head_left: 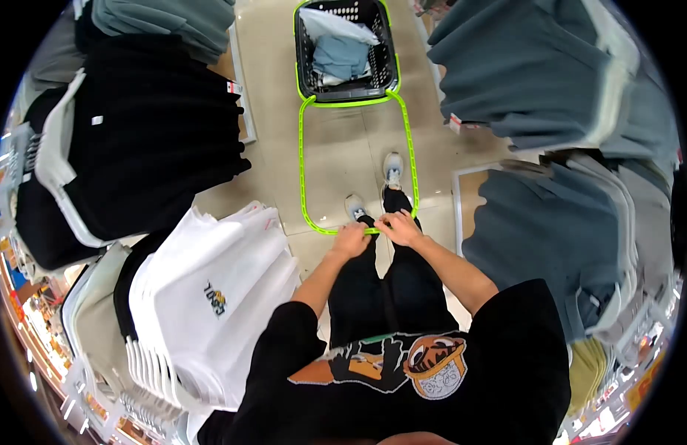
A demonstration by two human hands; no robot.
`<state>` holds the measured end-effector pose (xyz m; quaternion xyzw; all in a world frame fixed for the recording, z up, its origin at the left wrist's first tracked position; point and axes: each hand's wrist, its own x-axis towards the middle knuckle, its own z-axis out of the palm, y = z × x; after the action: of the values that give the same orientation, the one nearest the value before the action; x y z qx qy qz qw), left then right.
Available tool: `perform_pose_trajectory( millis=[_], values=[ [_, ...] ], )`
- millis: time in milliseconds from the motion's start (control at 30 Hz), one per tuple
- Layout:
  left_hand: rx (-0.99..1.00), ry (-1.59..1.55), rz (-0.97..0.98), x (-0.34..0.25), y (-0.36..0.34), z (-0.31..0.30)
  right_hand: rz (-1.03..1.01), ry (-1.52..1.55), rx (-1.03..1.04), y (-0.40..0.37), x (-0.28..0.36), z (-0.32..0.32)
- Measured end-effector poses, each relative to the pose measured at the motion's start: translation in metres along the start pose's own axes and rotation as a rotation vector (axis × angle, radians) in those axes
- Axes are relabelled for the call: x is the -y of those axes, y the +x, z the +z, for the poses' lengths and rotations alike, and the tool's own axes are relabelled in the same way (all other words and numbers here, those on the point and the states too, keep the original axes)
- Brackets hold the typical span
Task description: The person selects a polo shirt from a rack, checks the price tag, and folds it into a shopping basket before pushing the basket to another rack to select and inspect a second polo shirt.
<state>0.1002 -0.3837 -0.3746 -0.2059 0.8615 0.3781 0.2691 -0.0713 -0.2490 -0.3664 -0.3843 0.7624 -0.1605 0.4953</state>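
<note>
A black shopping basket [347, 94] with bright green trim stands on the floor ahead of me. Its long green handle [302, 163] reaches back toward my body. Both hands are closed round the handle's near bar: my left hand [351, 240] on the left part, my right hand [400, 227] just to the right of it. Inside the basket lie a folded grey-blue garment [342, 58] and a white plastic-looking package [332, 26]. My fingertips are partly hidden under the bar.
Racks line both sides of the tiled aisle [273, 137]. Black shirts [150, 119] and white T-shirts [202, 297] hang on the left. Grey-blue shirts [521, 74] hang on the right, with more grey-blue garments [544, 230] nearer me. My shoes [393, 169] are beneath the handle.
</note>
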Motion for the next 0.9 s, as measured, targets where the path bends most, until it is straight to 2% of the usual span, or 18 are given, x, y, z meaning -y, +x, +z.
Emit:
perform_pose_trajectory(
  millis=[67, 100, 133, 200, 467, 500, 667, 767, 900],
  values=[
    [-0.079, 0.008, 0.019, -0.005, -0.015, -0.013, -0.038, -0.080, -0.022, -0.029, 0.019, -0.019],
    [-0.181, -0.003, 0.054, -0.005, -0.022, -0.011, -0.102, -0.155, -0.081, -0.044, 0.023, -0.023],
    [-0.201, 0.008, 0.076, -0.012, -0.029, -0.013, -0.158, -0.230, -0.093, -0.057, 0.026, -0.028],
    [-0.286, 0.005, 0.124, -0.024, -0.036, -0.025, -0.220, -0.294, -0.249, -0.079, 0.032, -0.031],
    [-0.264, 0.117, 0.125, -0.060, -0.075, -0.055, -0.226, -0.257, -0.458, -0.134, 0.056, -0.026],
    [-0.328, 0.121, 0.151, -0.063, -0.086, -0.052, -0.258, -0.257, -0.506, -0.139, 0.058, -0.020],
    [-0.572, 0.091, 0.213, -0.083, -0.140, -0.001, -0.230, -0.283, -0.463, -0.165, 0.052, 0.004],
    [-0.594, 0.082, 0.158, -0.098, -0.155, 0.041, -0.224, -0.465, -0.458, -0.181, 0.037, 0.021],
    [-0.638, 0.063, 0.114, -0.122, -0.168, 0.077, -0.280, -0.424, -0.427, -0.208, 0.019, 0.023]
  ],
)
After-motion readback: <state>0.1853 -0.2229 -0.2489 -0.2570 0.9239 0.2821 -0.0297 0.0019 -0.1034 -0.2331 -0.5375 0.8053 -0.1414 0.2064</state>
